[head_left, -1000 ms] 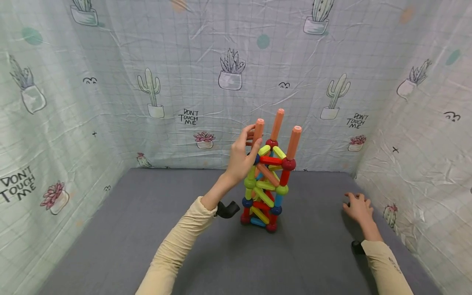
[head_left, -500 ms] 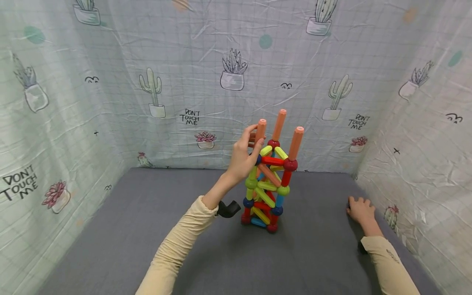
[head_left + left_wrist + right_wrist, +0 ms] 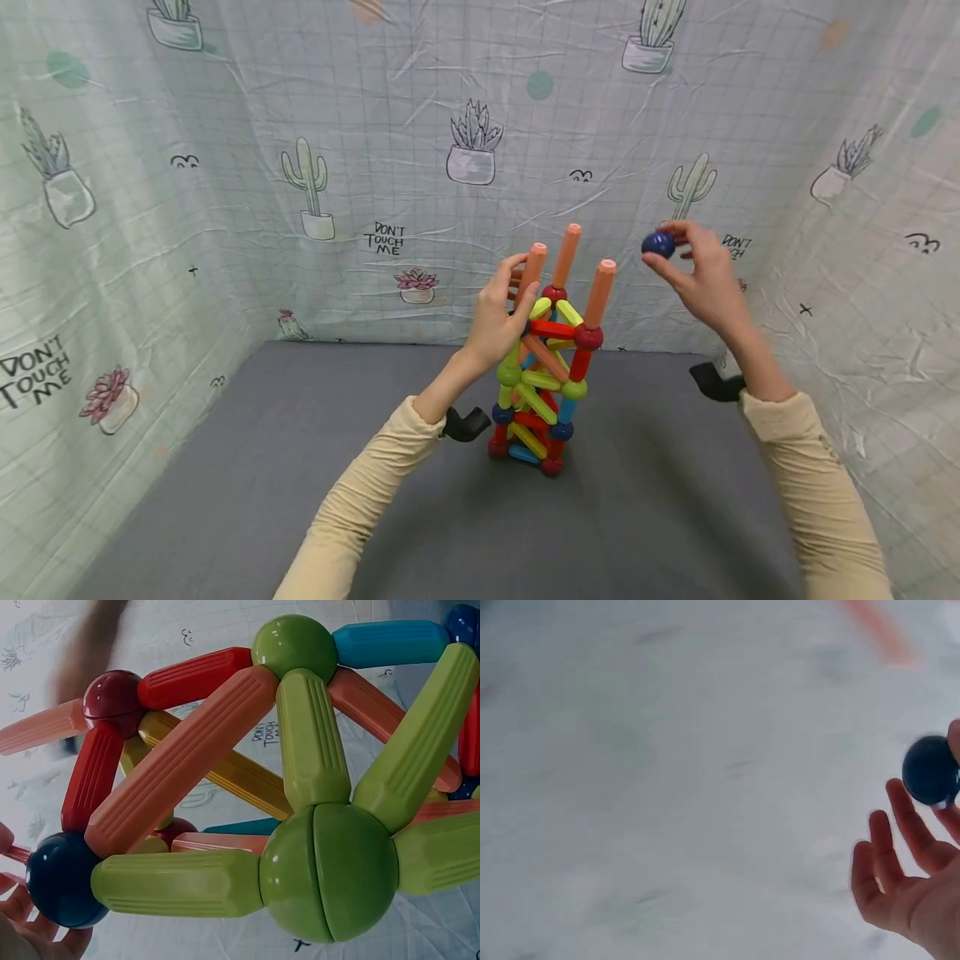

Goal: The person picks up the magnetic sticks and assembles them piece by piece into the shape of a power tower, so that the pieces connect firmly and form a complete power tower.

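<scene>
A tower of magnetic sticks and balls (image 3: pixel 542 379) stands upright on the grey table, with three orange sticks rising from its top. My left hand (image 3: pixel 497 321) grips the upper left orange stick (image 3: pixel 533 271), thumb in front and fingers behind, just above a dark blue ball (image 3: pixel 66 880). To the right of the tower, my right hand (image 3: pixel 708 279) is raised and pinches a loose dark blue ball (image 3: pixel 658 244) between thumb and fingertips. The other fingers of that hand spread away from the ball (image 3: pixel 931 770) in the right wrist view. The two other top sticks, at the back (image 3: pixel 567 256) and right (image 3: pixel 600 293), have bare upper ends.
A pale cactus-print cloth (image 3: pixel 360 108) hangs behind the grey table (image 3: pixel 300 467) and along both sides. Black wrist camera mounts (image 3: pixel 465 425) stick out below both hands.
My right hand was low at the table's right edge; it has risen and moved left, now carrying a dark blue ball. My left hand stays on the orange stick, which leans slightly more right.
</scene>
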{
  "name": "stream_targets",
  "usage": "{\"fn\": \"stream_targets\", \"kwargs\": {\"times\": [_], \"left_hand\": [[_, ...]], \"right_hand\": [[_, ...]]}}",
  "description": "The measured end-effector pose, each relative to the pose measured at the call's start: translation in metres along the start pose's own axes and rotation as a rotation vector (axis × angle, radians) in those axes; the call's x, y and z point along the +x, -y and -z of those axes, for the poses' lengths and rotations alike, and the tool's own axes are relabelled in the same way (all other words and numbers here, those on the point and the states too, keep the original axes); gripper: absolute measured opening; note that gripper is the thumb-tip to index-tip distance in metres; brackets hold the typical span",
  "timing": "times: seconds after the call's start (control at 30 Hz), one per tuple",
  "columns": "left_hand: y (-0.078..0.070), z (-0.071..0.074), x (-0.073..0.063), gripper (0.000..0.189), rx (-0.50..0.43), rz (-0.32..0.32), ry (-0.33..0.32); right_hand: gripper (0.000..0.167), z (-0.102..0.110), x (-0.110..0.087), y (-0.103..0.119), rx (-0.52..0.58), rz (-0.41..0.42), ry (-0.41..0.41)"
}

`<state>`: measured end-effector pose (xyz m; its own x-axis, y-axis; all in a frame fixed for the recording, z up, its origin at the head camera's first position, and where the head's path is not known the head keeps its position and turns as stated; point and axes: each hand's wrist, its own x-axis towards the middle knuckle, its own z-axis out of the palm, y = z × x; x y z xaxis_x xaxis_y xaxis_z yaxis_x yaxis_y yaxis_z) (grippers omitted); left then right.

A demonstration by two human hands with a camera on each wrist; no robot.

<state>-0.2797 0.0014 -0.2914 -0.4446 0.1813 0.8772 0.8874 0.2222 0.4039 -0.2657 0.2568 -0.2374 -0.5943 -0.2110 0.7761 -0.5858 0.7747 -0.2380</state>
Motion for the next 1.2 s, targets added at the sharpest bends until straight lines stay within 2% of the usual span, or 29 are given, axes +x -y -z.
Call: {"fn": "stream_targets", "kwargs": {"times": [0.07,0.17,0.27,0.37,0.47,0.53,0.67,0.77,0.83,0.93,1.03,1.2], "left_hand": [[0.0,-0.001,0.001,0.034,-0.003,-0.004,-0.004],[0.0,-0.002,0.002,0.034,0.001,-0.012,-0.007],[-0.001,-0.001,0.003,0.034,0.009,-0.01,0.009],[-0.002,0.0,0.004,0.035,0.019,0.004,0.031],[-0.003,0.002,0.004,0.035,0.031,0.015,0.048],[-0.003,0.002,0.003,0.036,0.038,0.014,0.052],[-0.003,0.002,0.002,0.043,0.029,-0.017,0.047],[-0.002,0.002,0.003,0.049,0.03,-0.048,0.041],[-0.002,0.001,0.004,0.05,0.036,-0.059,0.043],[-0.002,0.002,0.004,0.052,0.047,-0.06,0.046],[-0.003,0.002,0.005,0.051,0.047,-0.059,0.05],[-0.006,0.004,0.007,0.051,0.085,-0.023,0.084]], "right_hand": [[0.038,0.011,0.024,0.03,0.069,0.04,0.013],[0.037,0.016,0.048,0.062,0.114,0.136,0.108],[0.036,0.008,0.063,0.079,0.117,0.205,0.233],[0.037,-0.002,0.069,0.087,0.107,0.239,0.344],[0.04,-0.009,0.071,0.087,0.134,0.227,0.379],[0.04,-0.01,0.07,0.083,0.185,0.179,0.351],[0.038,-0.011,0.068,0.066,0.262,0.013,0.274],[0.039,-0.018,0.064,0.05,0.279,-0.106,0.298],[0.039,-0.025,0.059,0.043,0.304,-0.154,0.335],[0.037,-0.035,0.054,0.039,0.387,-0.165,0.343],[0.033,-0.04,0.052,0.041,0.456,-0.127,0.33],[0.031,-0.044,0.051,0.044,0.499,-0.07,0.322]]}}
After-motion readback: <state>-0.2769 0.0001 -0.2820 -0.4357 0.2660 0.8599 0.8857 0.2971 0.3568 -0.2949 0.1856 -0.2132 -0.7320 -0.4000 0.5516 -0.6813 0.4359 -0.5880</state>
